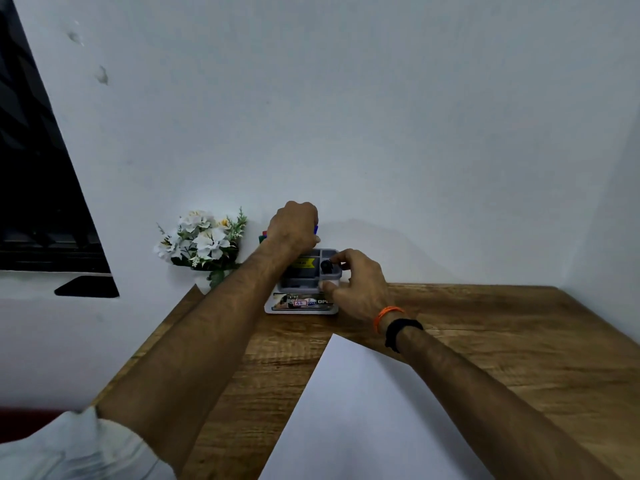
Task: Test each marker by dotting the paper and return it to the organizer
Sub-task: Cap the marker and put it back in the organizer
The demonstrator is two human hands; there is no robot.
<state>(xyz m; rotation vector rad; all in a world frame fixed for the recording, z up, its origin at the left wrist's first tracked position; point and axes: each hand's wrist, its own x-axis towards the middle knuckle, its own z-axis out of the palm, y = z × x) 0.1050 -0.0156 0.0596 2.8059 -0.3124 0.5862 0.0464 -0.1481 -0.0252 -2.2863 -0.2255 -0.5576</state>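
Note:
A grey desk organizer (308, 277) stands at the table's far edge against the wall. My left hand (294, 226) is above its back part, fingers curled round a blue marker (316, 230) that shows only as a sliver beside the knuckles. Red and green marker tips (263, 236) peek out left of that hand. My right hand (356, 282) grips the organizer's right front corner, thumb on its side, fingers over the rim near a small black object (326, 266). A blank white sheet of paper (363, 410) lies near me.
A vase of white artificial flowers (201, 240) stands left of the organizer, at the table's corner. The wooden table (502, 341) extends right and toward me. The white wall is directly behind the organizer, and a dark window is at far left.

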